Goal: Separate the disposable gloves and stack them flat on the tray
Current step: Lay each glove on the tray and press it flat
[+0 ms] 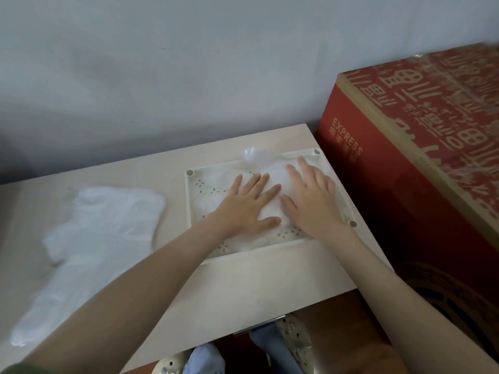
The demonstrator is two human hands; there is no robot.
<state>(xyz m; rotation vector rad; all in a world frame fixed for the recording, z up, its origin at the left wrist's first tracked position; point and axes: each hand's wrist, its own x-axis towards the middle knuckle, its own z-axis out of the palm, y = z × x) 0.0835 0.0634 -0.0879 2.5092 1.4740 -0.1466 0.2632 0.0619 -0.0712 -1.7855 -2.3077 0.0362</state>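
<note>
Tray (189,203) at the table's (243,287) 2 o'clock holds flat gloves (272,182). Left hand (248,206) and right hand (310,195) lie flat, fingers spread, pressing on them. Glove pile (102,225) at tray's 9 o'clock, red box (405,157) at 3.

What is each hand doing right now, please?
Left hand: open, fingers flat, pressing the disposable gloves on the tray.
Right hand: open, also pressing them flat.
</note>
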